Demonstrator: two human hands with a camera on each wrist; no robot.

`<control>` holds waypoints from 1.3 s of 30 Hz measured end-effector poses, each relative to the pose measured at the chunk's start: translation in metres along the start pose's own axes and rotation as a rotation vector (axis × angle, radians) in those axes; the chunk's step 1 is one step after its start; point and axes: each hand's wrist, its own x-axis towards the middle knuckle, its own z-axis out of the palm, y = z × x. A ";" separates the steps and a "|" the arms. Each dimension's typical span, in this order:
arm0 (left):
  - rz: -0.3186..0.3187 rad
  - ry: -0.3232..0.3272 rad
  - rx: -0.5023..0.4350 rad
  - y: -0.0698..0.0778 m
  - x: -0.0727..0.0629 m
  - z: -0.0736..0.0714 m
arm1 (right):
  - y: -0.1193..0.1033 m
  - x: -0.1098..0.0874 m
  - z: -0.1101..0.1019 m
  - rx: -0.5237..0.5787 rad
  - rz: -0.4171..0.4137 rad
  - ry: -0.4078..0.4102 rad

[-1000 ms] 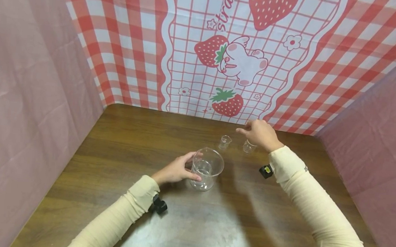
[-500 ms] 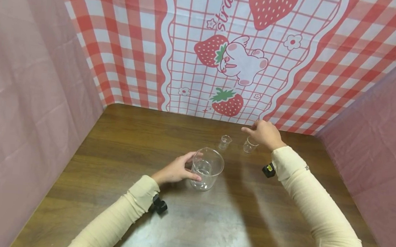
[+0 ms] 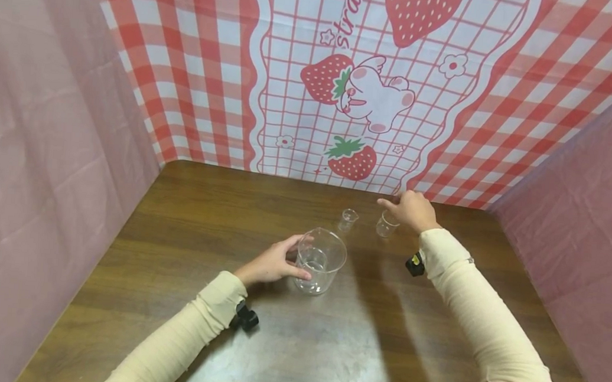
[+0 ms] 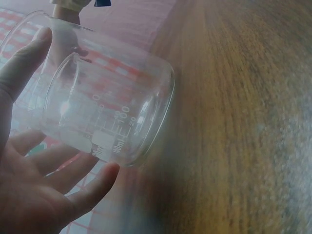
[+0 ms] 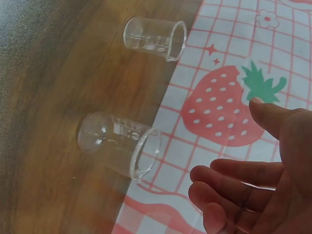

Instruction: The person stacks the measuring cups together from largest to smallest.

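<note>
My left hand (image 3: 274, 263) grips a large clear glass beaker (image 3: 337, 263) from its left side, thumb at the front and fingers behind. Inside it sits a smaller beaker (image 4: 73, 107), white markings showing in the left wrist view. Toward the back, my right hand (image 3: 413, 210) hovers by a small glass beaker (image 3: 386, 227) and partly covers its rim in the head view. The right wrist view shows that hand's fingers loosely bent, apart from this beaker and holding nothing. Another, smaller-looking beaker (image 3: 348, 219) stands upright to its left.
All the glassware is on a brown wooden table (image 3: 203, 207). A red-and-white strawberry cloth (image 3: 291, 95) hangs along its back edge. Pink curtains (image 3: 48, 137) close off the left and right sides.
My right hand has shifted slightly right, uncovering more of the small beaker's rim. My left hand and the large beaker stay where they were.
</note>
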 end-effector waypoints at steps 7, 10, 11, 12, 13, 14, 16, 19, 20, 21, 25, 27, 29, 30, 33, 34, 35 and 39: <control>-0.012 -0.001 -0.011 -0.001 0.000 0.000 | 0.005 0.001 0.008 -0.015 0.034 0.027; -0.010 0.000 -0.007 -0.002 0.000 0.000 | 0.008 0.003 0.012 -0.016 0.040 0.041; -0.011 -0.001 -0.007 -0.001 0.000 0.000 | 0.009 0.003 0.013 -0.016 0.042 0.048; -0.011 -0.002 -0.007 -0.001 0.000 0.000 | 0.010 0.004 0.014 -0.018 0.044 0.055; -0.010 -0.002 -0.008 -0.001 0.000 0.000 | 0.010 0.005 0.015 -0.019 0.048 0.062; -0.010 -0.002 -0.011 -0.001 0.000 0.000 | 0.011 0.005 0.016 -0.019 0.052 0.066; -0.010 -0.003 -0.012 0.000 0.000 0.000 | 0.012 0.006 0.017 -0.018 0.057 0.072; -0.009 -0.004 -0.011 0.000 0.000 0.000 | 0.014 0.006 0.019 -0.025 0.054 0.076; -0.008 -0.004 -0.009 0.000 0.000 0.000 | 0.015 0.006 0.019 -0.026 0.052 0.075; -0.007 -0.003 -0.007 -0.001 0.000 0.000 | 0.016 0.006 0.020 -0.028 0.052 0.074; -0.005 -0.001 -0.010 -0.001 0.000 0.000 | 0.018 0.007 0.023 -0.027 0.055 0.067; -0.008 0.000 -0.014 -0.001 0.000 0.000 | 0.019 0.008 0.025 -0.023 0.058 0.062; -0.011 0.001 -0.017 -0.001 0.000 0.000 | 0.020 0.008 0.027 -0.022 0.058 0.057; -0.013 0.001 -0.017 -0.001 0.000 0.000 | 0.020 0.009 0.027 -0.023 0.059 0.054; -0.007 0.003 -0.014 -0.003 0.000 0.000 | 0.020 0.009 0.028 -0.032 0.063 0.038; -0.004 0.003 -0.012 -0.003 0.000 0.000 | 0.019 0.008 0.029 -0.036 0.064 0.035; -0.002 0.003 -0.011 -0.003 0.000 0.000 | 0.019 0.008 0.029 -0.040 0.066 0.031; 0.004 0.002 -0.005 -0.003 0.000 -0.001 | 0.019 0.008 0.030 -0.050 0.077 0.027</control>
